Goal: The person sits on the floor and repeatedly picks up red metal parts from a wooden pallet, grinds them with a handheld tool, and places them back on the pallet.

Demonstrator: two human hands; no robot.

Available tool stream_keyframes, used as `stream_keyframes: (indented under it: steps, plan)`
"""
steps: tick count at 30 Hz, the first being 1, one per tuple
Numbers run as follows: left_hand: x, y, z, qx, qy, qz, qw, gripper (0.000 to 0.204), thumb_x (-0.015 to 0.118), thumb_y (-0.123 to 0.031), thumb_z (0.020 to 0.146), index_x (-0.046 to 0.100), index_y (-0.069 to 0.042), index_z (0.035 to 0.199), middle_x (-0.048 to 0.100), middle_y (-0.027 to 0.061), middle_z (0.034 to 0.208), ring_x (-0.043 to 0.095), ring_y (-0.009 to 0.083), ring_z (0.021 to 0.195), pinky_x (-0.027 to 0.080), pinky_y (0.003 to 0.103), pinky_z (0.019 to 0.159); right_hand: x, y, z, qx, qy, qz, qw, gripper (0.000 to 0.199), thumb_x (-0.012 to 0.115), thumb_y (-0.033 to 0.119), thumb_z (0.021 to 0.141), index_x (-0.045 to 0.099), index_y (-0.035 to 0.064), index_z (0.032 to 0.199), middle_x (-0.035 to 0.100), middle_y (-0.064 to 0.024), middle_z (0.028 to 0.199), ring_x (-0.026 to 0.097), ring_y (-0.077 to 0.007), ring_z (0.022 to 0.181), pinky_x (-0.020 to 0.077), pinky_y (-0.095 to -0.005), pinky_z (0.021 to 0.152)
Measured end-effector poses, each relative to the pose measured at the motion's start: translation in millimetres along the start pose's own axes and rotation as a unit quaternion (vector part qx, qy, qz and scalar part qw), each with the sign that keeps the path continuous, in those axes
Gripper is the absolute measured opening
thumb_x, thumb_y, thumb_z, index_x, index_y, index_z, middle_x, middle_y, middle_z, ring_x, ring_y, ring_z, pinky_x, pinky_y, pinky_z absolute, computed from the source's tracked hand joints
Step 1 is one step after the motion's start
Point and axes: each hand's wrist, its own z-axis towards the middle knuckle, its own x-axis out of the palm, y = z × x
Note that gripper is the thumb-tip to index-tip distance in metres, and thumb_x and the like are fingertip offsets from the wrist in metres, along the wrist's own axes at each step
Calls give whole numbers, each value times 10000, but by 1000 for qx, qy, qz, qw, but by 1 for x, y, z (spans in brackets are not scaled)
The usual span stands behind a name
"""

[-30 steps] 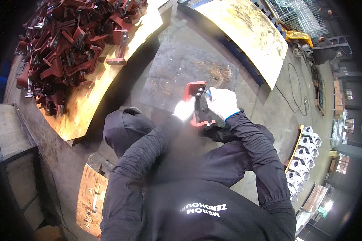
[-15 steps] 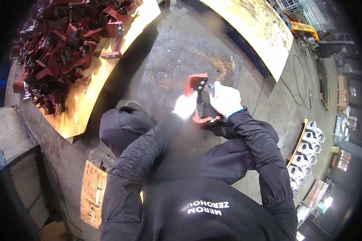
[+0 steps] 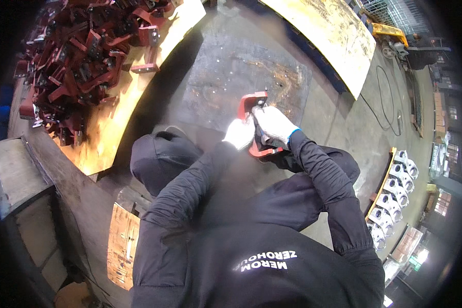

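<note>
Head view: red bracket (image 3: 245, 104), just above mid-frame
Left hand (image 3: 239, 134): fingers wrapped snug on the bracket's left side
Right hand (image 3: 275, 123): fingers bunched against its middle, can't tell how far apart tbh

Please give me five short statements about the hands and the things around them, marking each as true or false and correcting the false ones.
1. The left hand grips the red bracket. True.
2. Both hands are without gloves. False: both wear white gloves.
3. The heap of dark red parts lies on the person's right. False: it is on the left, on a wooden board.
4. A row of silvery metal parts is on the person's right. True.
5. The right hand is well away from the bracket. False: it is at the bracket, close beside the left hand.
</note>
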Motion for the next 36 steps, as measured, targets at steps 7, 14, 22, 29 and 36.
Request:
stream_keyframes:
  steps: [7,14,22,29,36]
  plan:
    - [-18,4,-6,-2,59,-37,998,510,497,-451,994,632,24,1122,693,129,912,639,193,853,497,333,786,-19,-12,-19,226,-13,217,950,481,500,426,968,624,-27,868,548,-42,605,544,-142,502,436,-309,482]
    - [-26,-31,-13,-81,91,-109,986,551,511,-450,981,630,82,1060,632,85,768,592,147,684,473,305,621,41,-35,-19,275,-55,233,931,374,487,351,974,638,12,1026,652,-147,741,633,-254,675,482,-384,648]
    - [-24,-21,-3,-77,91,-176,977,603,522,-450,965,619,127,1112,666,146,915,609,174,835,491,316,726,-7,-17,-24,124,-64,-245,959,261,611,375,871,635,115,863,679,-132,749,667,-333,715,502,-445,651]
    - [-27,-35,-11,-109,59,-222,967,590,537,-439,961,607,113,1159,670,139,980,613,168,896,493,312,769,-13,-20,-7,92,-54,-288,952,230,620,338,865,634,109,878,678,-136,721,671,-320,660,516,-442,631]
    - [-26,-1,6,-120,107,-364,917,480,544,-351,1000,570,52,1258,635,124,1172,604,159,1004,494,289,857,64,-57,-13,185,-24,-96,978,298,534,338,922,569,44,891,647,-110,602,660,-256,535,507,-380,487]
